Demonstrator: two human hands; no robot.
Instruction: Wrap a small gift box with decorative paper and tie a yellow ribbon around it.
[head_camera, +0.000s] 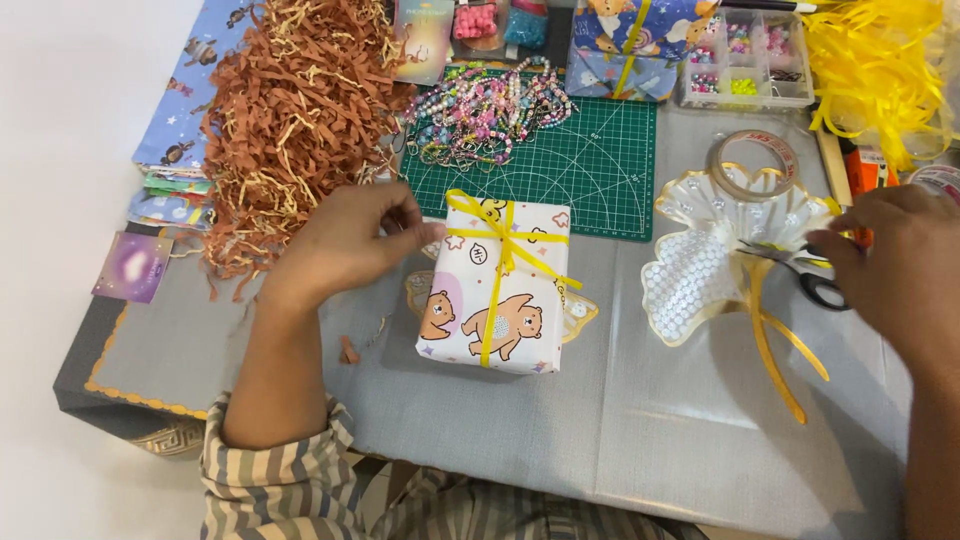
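Centrally, gift box (497, 290) beside left hand (345, 240); right hand (900, 265) well apart.

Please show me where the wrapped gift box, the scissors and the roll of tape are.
wrapped gift box (495, 310): head view, on the bear print of its top.
scissors (822, 290): head view, on the black handle loop.
roll of tape (752, 163): head view, on its ring.

Wrapped box (495, 300) at table (640, 430) centre, w/ ribbon (505, 245) tied on top. Left hand (345, 245) just left of box, fingertips at its upper left corner. Shredded paper (290, 120) behind left hand. Cutting mat (590, 160) behind box; bead strings (485, 110) on mat's far left. Mesh bag (715, 250) right of box, tape roll (752, 160) behind it. Scissors (815, 280) right of bag, under right hand (900, 265). Bead tray (750, 55) at far edge.
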